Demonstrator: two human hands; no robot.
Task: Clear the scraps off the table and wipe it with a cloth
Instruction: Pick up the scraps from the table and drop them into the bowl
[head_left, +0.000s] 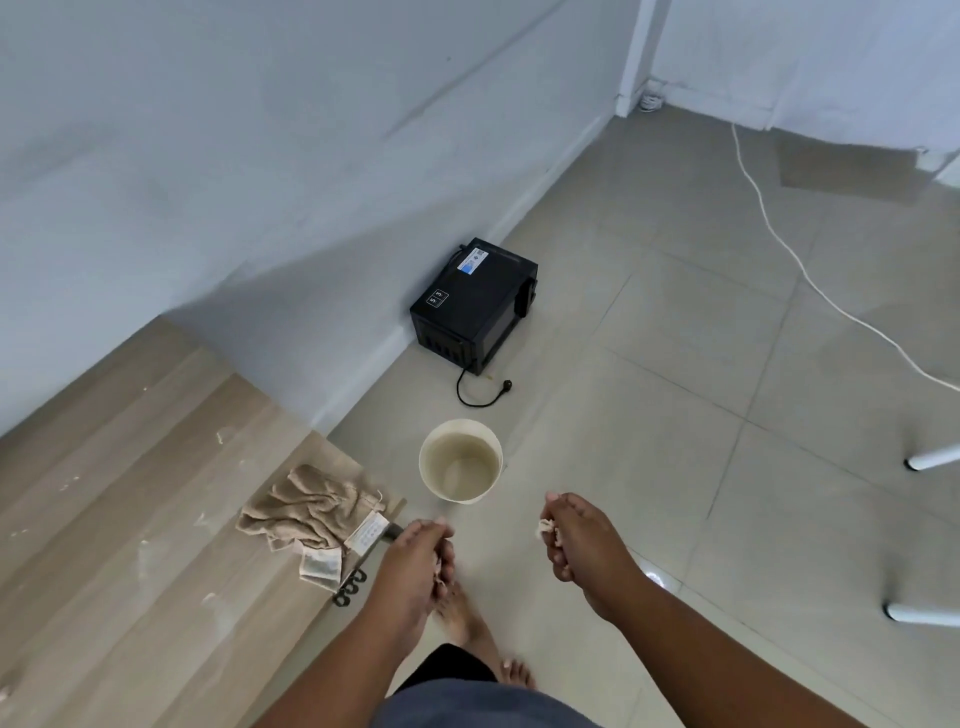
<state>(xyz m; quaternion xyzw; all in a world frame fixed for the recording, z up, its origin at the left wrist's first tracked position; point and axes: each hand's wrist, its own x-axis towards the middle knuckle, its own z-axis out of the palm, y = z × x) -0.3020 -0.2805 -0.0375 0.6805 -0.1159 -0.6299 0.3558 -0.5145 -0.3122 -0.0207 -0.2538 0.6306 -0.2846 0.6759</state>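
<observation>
A wooden table (130, 519) fills the lower left, with small pale scraps (221, 436) scattered on it. A crumpled beige cloth (306, 509) lies near its right corner. A cream bucket (460, 460) stands on the floor just past that corner. My left hand (418, 564) hovers beyond the table edge, fingers curled around pale scraps. My right hand (571, 540) is over the floor to the right of the bucket and grips a wad of pale scraps (545, 529). Both hands are a little short of the bucket.
A black microwave (475, 306) sits on the tiled floor by the wall, its plug lying loose. A white cable (810, 280) runs across the floor at right. White furniture legs (930, 460) stand at the right edge. My bare feet (467, 623) are below the hands.
</observation>
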